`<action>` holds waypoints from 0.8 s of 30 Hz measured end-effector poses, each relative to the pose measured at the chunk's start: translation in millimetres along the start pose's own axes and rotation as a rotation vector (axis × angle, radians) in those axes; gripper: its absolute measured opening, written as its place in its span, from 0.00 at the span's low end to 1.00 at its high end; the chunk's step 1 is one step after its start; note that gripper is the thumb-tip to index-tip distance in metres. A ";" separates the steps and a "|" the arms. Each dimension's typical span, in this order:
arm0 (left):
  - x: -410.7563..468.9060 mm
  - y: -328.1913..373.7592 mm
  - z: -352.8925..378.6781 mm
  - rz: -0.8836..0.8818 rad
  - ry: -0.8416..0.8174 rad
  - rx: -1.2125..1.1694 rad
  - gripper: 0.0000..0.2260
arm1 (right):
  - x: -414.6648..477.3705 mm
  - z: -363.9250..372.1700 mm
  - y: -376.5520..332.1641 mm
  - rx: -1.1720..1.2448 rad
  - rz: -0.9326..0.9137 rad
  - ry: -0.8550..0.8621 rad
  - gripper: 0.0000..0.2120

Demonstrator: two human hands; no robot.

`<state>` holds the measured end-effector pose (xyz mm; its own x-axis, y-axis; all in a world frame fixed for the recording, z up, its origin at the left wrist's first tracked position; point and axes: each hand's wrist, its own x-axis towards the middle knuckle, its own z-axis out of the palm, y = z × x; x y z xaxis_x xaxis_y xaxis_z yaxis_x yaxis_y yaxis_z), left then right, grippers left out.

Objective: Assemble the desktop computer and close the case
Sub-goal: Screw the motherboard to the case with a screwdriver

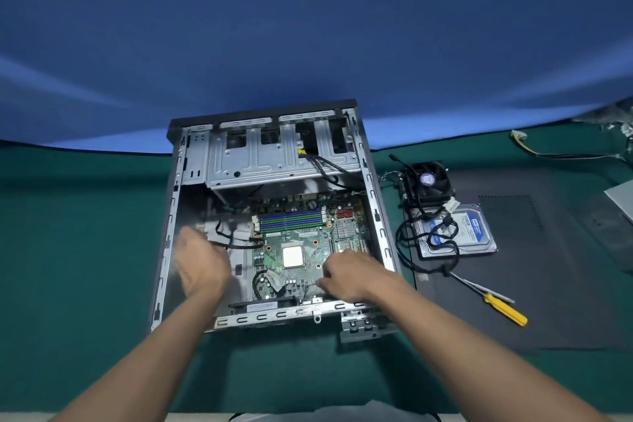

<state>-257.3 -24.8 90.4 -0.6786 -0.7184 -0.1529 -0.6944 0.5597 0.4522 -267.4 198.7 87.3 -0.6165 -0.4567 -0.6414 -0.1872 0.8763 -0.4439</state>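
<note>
An open desktop case (373, 188) lies flat on the green table with its side off. Inside sits a green motherboard (308, 243) with a bare silver CPU (293, 256) at its middle and blue and green memory slots (291, 219) behind. My left hand (202, 260) hovers blurred over the case's left inside, fingers spread, holding nothing. My right hand (349, 272) rests on the motherboard's near right corner, fingers curled down onto the board; whether they pinch anything is hidden.
A CPU cooler fan (430, 183) and a blue-labelled hard drive (469, 231) with black cables lie right of the case on a dark side panel (548, 267). A yellow-handled screwdriver (493, 301) lies nearer. Loose wires (548, 151) trail at the far right. A blue backdrop stands behind.
</note>
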 end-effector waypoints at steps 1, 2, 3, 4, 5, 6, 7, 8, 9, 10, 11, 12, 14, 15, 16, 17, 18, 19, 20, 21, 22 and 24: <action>-3.0 0.7 -1.0 0.090 -0.012 0.079 0.09 | 0.8 -0.2 -0.1 -0.055 0.027 -0.041 0.15; -4.4 0.1 -0.9 0.151 -0.044 0.123 0.12 | 1.5 -0.6 -0.5 -0.093 0.050 -0.081 0.16; -4.7 -0.7 0.0 0.199 -0.114 0.193 0.14 | 2.2 -0.8 -0.5 -0.114 0.064 -0.112 0.17; -5.6 -0.7 1.9 0.245 -0.206 0.317 0.16 | 2.8 -1.0 -0.4 -0.121 0.068 -0.128 0.17; -6.4 0.5 2.4 0.275 -0.321 0.478 0.16 | 2.4 -1.1 -0.3 -0.107 0.061 -0.124 0.16; -8.1 3.4 1.4 0.268 -0.441 0.593 0.16 | 1.5 -1.3 -0.8 -0.070 0.038 -0.096 0.15; -10.4 9.3 0.0 0.239 -0.553 0.637 0.17 | -0.9 -3.1 -2.3 -0.023 -0.001 -0.044 0.13; -12.9 14.0 0.9 0.224 -0.643 0.651 0.19 | -4.8 -5.9 -4.3 0.016 -0.055 0.030 0.12; -17.9 20.4 1.5 0.253 -0.684 0.685 0.20 | -9.9 -9.7 -5.7 0.034 -0.112 0.119 0.12; -25.1 27.9 1.6 0.339 -0.658 0.729 0.20 | -15.6 -13.7 -5.8 0.038 -0.166 0.222 0.11; -32.5 38.2 2.4 0.467 -0.569 0.740 0.17 | -21.4 -17.4 -3.7 0.042 -0.211 0.341 0.11; -39.8 49.3 4.8 0.614 -0.443 0.689 0.14 | -28.0 -20.7 0.9 0.054 -0.243 0.472 0.10; -55.8 74.8 11.4 0.873 -0.234 0.466 0.11 | -41.3 -26.8 17.0 0.128 -0.241 0.727 0.10; -63.7 87.7 16.8 0.981 -0.163 0.322 0.11 | -48.0 -28.8 28.4 0.190 -0.201 0.835 0.10; -71.4 101.3 22.5 1.058 -0.141 0.216 0.14 | -53.2 -29.2 42.6 0.266 -0.134 0.919 0.09; -78.6 114.7 27.4 1.100 -0.181 0.162 0.17 | -57.9 -28.4 57.8 0.347 -0.046 0.973 0.09; -85.4 126.9 33.4 1.125 -0.249 0.148 0.21 | -61.5 -25.5 74.4 0.419 0.058 0.992 0.09; -90.9 137.5 40.9 1.143 -0.322 0.175 0.25 | -64.3 -20.4 91.4 0.468 0.163 0.981 0.08; -94.4 146.4 49.0 1.158 -0.370 0.232 0.27 | -66.2 -13.2 107.4 0.491 0.253 0.952 0.09; -96.1 153.4 57.0 1.174 -0.394 0.300 0.28 | -67.1 -4.9 121.5 0.494 0.325 0.917 0.09; -96.5 157.5 64.4 1.186 -0.404 0.377 0.29 | -67.0 3.6 132.9 0.487 0.381 0.881 0.09; -95.5 159.8 74.2 1.188 -0.400 0.491 0.28 | -62.8 16.5 146.2 0.483 0.414 0.817 0.09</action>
<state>-321.2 164.0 112.1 -0.8895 0.4229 -0.1730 0.4021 0.9044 0.1430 -243.4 352.9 52.4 -0.9273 0.2680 -0.2613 0.3736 0.7035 -0.6046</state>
